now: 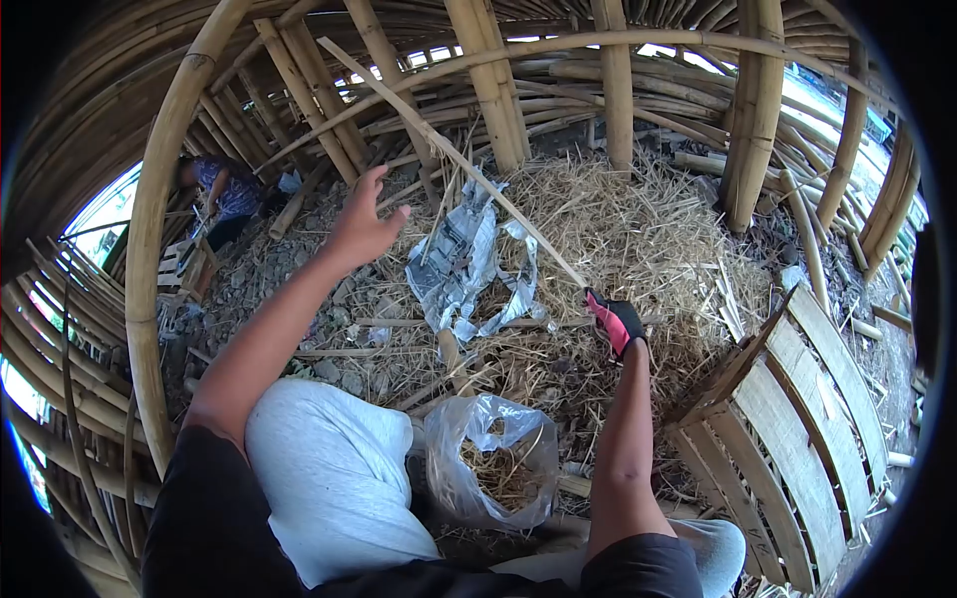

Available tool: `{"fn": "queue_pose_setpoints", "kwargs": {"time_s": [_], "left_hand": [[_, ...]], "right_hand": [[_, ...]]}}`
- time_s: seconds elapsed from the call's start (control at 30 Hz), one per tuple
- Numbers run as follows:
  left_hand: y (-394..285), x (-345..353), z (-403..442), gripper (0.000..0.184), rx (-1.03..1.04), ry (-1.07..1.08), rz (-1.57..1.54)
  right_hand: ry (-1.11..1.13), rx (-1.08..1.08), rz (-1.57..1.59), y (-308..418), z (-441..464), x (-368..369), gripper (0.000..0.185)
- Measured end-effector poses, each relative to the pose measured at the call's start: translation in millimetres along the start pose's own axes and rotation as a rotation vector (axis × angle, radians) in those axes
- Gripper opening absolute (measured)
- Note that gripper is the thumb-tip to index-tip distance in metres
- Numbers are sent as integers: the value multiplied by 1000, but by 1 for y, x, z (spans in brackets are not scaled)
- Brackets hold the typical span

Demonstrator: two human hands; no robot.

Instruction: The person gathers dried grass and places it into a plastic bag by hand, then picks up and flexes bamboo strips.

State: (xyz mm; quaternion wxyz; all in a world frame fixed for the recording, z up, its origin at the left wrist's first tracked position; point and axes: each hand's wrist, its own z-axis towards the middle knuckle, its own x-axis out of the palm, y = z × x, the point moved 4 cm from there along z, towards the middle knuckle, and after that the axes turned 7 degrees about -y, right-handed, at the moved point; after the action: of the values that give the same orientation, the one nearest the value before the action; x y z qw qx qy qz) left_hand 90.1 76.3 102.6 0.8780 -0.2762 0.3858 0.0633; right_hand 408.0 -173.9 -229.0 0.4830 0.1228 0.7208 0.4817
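My right hand [618, 321], in a pink and black glove, is closed around the lower end of a long bamboo strip [498, 196]. The strip slants up and to the left, its far end near the bamboo posts. Bare and raised, my left hand [367, 227] is to the left of the strip with its fingers apart, holding nothing. Crumpled newspaper [461, 261] lies on the ground between my hands. In front of my lap stands a clear plastic bag [538, 483] with straw-like shavings [498, 468] inside.
Bamboo shavings [598, 214] cover the ground ahead. A slatted wooden crate [797, 429] stands tilted at my right. Bamboo posts [753, 120] and stacked poles [638, 90] line the back. A tall pole [150, 249] rises at left. Another person [227, 194] works at the far left.
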Motion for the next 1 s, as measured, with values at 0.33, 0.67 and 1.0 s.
{"fn": "queue_pose_setpoints", "kwargs": {"time_s": [0.33,0.67,1.0], "left_hand": [[39,-42,1,76,347,-164,976],[87,-63,-24,9,92,468,415],[185,-105,-34,19,128,88,647]], "right_hand": [[-403,-208,-379,48,-30,-121,59],[-462,-440,-695,48,-28,-151,45],[-946,-130,-328,36,-41,-218,39]]}}
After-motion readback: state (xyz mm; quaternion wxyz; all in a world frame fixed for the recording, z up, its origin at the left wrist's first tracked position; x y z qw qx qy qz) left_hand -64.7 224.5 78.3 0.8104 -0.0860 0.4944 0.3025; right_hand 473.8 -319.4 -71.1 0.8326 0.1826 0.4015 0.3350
